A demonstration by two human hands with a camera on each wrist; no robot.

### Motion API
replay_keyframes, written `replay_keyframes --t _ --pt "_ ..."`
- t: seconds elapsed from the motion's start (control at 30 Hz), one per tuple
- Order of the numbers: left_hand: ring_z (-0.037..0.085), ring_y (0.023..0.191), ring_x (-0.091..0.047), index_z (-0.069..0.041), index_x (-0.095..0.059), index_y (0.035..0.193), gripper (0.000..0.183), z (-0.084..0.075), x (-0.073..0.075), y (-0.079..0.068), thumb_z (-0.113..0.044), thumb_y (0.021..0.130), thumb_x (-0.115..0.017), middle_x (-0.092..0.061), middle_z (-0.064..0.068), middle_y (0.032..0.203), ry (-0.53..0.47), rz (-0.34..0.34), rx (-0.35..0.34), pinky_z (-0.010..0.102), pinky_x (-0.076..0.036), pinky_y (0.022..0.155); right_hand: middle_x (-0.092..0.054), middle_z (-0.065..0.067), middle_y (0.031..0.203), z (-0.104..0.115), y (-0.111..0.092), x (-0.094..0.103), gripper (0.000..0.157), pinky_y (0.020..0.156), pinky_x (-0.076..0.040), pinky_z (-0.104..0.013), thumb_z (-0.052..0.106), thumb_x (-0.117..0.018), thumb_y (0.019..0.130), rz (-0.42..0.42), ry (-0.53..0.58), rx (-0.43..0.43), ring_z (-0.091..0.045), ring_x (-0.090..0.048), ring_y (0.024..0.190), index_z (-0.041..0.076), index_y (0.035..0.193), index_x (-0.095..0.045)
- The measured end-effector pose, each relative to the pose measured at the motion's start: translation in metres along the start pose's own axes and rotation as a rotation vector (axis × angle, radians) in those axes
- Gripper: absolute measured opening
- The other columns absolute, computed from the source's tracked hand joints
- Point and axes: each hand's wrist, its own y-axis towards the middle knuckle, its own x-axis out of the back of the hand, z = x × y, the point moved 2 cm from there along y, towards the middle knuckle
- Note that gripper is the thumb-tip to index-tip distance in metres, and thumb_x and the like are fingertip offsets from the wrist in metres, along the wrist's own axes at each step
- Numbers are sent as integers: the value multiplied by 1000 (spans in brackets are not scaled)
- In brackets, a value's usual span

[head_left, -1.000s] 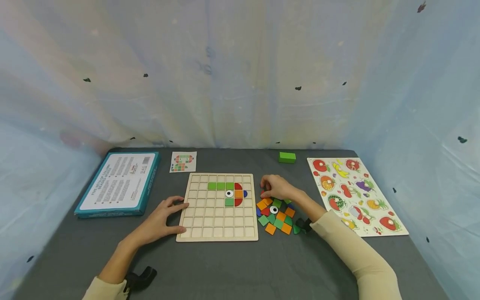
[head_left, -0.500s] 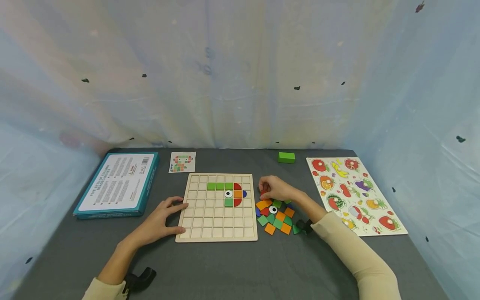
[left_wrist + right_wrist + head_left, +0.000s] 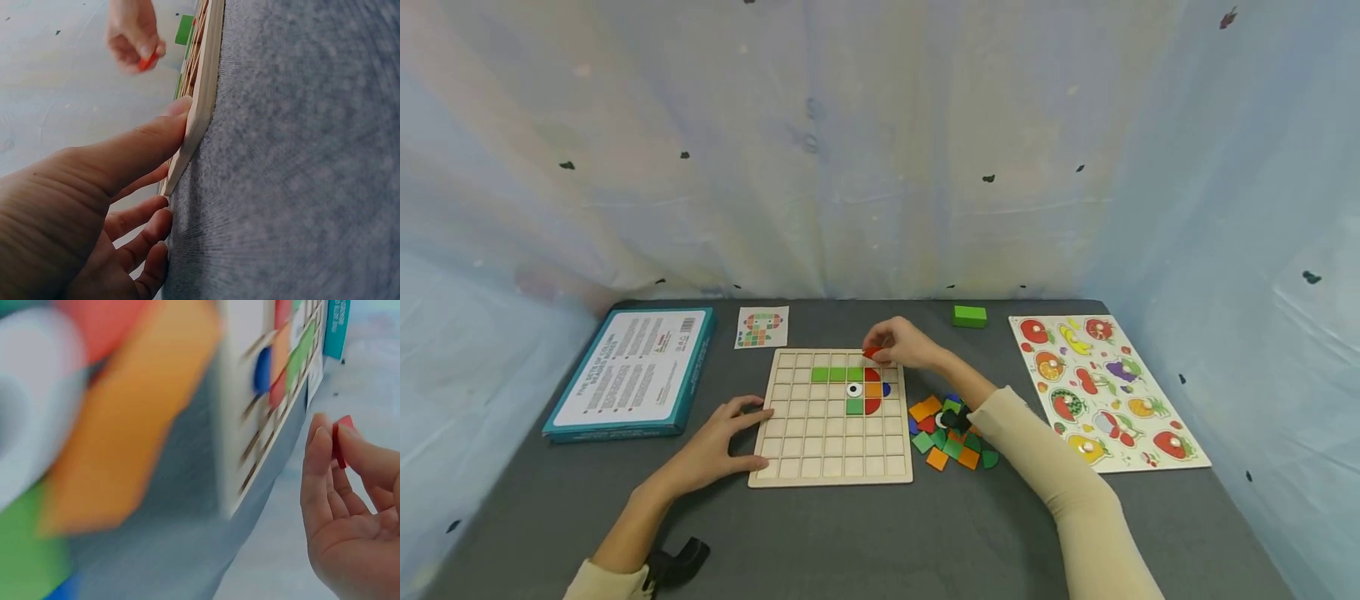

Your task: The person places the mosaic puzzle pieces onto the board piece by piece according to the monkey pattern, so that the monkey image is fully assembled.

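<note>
Head view shows me a person's right hand (image 3: 904, 343) above the far edge of the gridded wooden board (image 3: 831, 469), thumb and fingers pinching a red piece (image 3: 872, 352). The left hand (image 3: 718, 437) has its thumb and fingers spread wide, touching the board's left edge. Green, red, orange and blue pieces and an eye tile (image 3: 854, 390) sit in the grid; a loose pile of tiles (image 3: 951, 448) lies just beside the board's right edge.

Left wrist view has the left thumb against the board's edge, the other fingers loosely bent near the corner. Beyond, slightly blurred, the right hand holds the red piece clear of the grid.

Right wrist view puts the red piece between thumb and fingertips, the grip narrow; nearby tiles blur in the foreground, and a teal box (image 3: 337, 328) stands beyond the board.
</note>
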Motion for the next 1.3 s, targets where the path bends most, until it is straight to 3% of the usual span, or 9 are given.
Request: replay_keyframes --t 0.23,0.63,0.83,1.1,1.2,1.3 --pt "45 131 -37 -3 -55 142 75 0 -2 1 -40 82 -82 -41 20 145 -4 -10 -7 65 -38 95 -71 -16 100 24 42 -37 13 79 -52 -24 -8 -66 91 104 -46 46 -20 -67 89 -7 104 -71" --pt "44 132 -35 -3 -54 143 76 3 -1 1 -40 82 -82 -40 20 146 -7 -4 12 66 -37 97 -70 -9 95 44 84 -70 12 76 -50 -22 -8 -67 91 160 -203 16 -18 -65 88 0 98 -73" --pt "44 132 -35 -4 -54 143 76 3 -1 3 -41 82 -81 -40 19 146 -10 2 15 66 -37 97 -71 -3 96 45 85 -76 17 77 -49 -23 -6 -67 91 179 -357 10 -15 -63 89 7 97 -77" --pt "45 131 -36 -3 -55 142 75 4 -1 3 -40 82 -82 -41 20 145 -3 -18 -4 66 -37 95 -66 -8 116 51 74 -75 27 86 -50 -30 -2 -61 96 164 -515 47 -21 -60 109 9 117 -75" --pt "44 131 -36 -4 -55 143 76 5 -2 3 -41 82 -81 -41 20 145 -7 -9 2 66 -37 96 -60 -10 131 54 65 -74 29 97 -46 -37 9 -59 101 171 -601 46 -24 -55 121 10 128 -68" --pt "44 132 -35 -4 -55 143 76 6 -3 3 -42 82 -81 -40 19 146 -12 -1 15 66 -37 96 -45 -7 151 57 53 -76 41 109 -35 -47 29 -54 105 205 -779 23 -27 -41 138 15 144 -56"
